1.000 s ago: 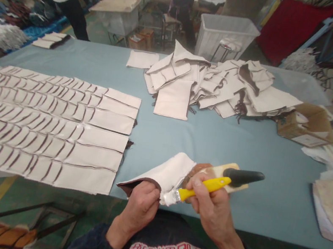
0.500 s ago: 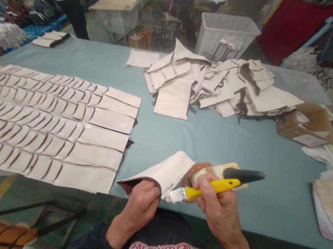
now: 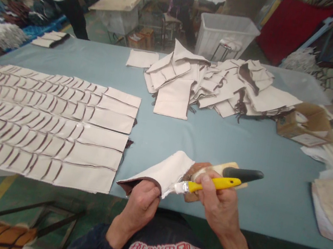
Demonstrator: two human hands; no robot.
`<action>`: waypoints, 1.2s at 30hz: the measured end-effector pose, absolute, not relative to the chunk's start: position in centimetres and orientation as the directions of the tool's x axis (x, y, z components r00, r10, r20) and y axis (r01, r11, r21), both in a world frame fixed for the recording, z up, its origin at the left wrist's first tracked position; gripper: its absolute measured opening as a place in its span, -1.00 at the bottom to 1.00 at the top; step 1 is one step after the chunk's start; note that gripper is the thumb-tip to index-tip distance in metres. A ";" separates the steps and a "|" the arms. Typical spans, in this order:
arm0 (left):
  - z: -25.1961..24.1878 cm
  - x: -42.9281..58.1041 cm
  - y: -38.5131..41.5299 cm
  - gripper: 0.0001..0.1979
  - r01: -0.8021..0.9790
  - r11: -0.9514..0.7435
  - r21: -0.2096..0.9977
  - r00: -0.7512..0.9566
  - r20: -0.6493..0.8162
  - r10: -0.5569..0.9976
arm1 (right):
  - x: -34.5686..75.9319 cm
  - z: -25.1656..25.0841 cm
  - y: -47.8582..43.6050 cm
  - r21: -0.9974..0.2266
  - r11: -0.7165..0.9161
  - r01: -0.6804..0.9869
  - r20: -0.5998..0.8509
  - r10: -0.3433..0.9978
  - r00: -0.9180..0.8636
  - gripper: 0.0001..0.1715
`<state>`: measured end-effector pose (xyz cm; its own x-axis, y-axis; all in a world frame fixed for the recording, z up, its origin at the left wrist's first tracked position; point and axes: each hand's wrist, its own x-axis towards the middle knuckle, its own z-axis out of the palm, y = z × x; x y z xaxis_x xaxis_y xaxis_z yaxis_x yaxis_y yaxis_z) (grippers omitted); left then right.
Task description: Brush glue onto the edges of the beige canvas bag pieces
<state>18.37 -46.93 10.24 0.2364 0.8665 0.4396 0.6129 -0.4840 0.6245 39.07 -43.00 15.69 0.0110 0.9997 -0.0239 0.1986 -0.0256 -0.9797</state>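
Note:
My right hand (image 3: pixel 219 202) is closed round a paintbrush (image 3: pixel 215 184) with a yellow handle. The white-coated bristles rest at the right edge of a cream fabric piece (image 3: pixel 163 169) with a brown inner side. At the near corner of that piece, my left hand (image 3: pixel 142 202) pinches the fabric, whose brown underside shows at the fold. Behind the brush lies a wooden block (image 3: pixel 238 167) with a dark, pointed handle-like part (image 3: pixel 243 173); my right hand partly covers it, and a brown patch lies beside the fabric.
Overlapping cream pieces (image 3: pixel 102 139) with dark edges lie in rows at left. A loose heap of similar pieces (image 3: pixel 173 97) is at the back of the blue-grey table (image 3: pixel 227 146). A cardboard box (image 3: pixel 306 125) stands right. Two people are beyond the table, and a stool (image 3: pixel 228 45).
The brush in my right hand has moved up slightly, its bristles now further up along the fabric's right edge. My left hand keeps its grip in nearly the same place.

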 end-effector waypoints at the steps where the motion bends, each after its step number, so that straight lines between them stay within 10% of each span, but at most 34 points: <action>1: 10.2 18.4 -46.9 -0.74 0.613 -0.484 0.625 0.236 0.439 0.867 | 39.0 15.7 -43.1 -0.981 -0.024 0.194 -0.021 1.000 0.018 -0.56; 15: 9.7 18.5 -47.2 -0.71 0.577 -0.451 0.681 0.201 0.417 0.886 | 37.6 16.8 -43.9 -0.996 -0.088 0.011 -0.088 0.995 -0.052 -0.51; 22: 12.9 18.0 -44.9 -0.81 0.124 0.152 0.981 -0.029 -0.149 0.988 | 38.6 17.3 -43.1 -0.999 -0.026 -0.048 -0.028 0.999 0.034 -0.51; 28: 16.5 17.4 -43.3 -0.68 -0.283 0.414 0.865 0.014 -0.428 0.904 | 37.4 17.1 -41.6 -0.990 0.142 0.018 0.143 0.987 0.079 -0.55; 36: 17.9 18.4 -44.7 -0.60 -0.347 0.477 0.808 0.060 -0.488 0.871 | 35.4 17.5 -39.9 -0.958 0.277 0.076 0.280 0.960 0.021 -0.51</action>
<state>18.35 -44.65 17.93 0.0604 0.8705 -0.4884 -0.3465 0.4771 0.8076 35.44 -39.90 17.53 0.0207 0.9599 0.2796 0.0760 0.2774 -0.9578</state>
